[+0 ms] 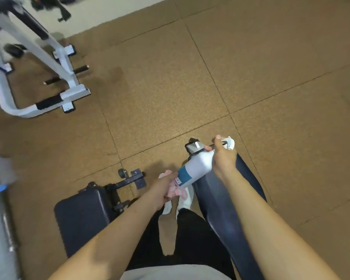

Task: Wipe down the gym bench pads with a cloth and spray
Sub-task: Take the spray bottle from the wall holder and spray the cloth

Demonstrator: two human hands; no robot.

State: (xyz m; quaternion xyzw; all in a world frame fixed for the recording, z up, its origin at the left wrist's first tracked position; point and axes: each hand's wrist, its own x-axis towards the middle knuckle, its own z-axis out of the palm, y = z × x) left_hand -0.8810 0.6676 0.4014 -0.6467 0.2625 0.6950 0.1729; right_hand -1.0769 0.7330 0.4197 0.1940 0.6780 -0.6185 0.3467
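Both hands hold a spray bottle (194,170) above two dark bench pads.

The left hand (166,190) grasps the bottle's base with a pink-and-white cloth (178,191); the right hand (223,156) is clenched around its top, over the right pad (220,199), the left pad (83,215) beside.

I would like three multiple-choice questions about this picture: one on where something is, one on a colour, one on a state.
1. Where is the white gym frame?
A. upper left
B. lower right
C. centre

2. What colour is the band on the spray bottle?
A. red
B. teal
C. yellow

3. What is the left hand doing?
A. resting open on the floor
B. gripping the cloth
C. pressing the bench pad

Answers:
1 A, it stands at the upper left on the brown floor.
2 B, a teal band wraps the white bottle.
3 B, its fingers close on the pink and white cloth at the bottle's base, while the right hand grips the top.
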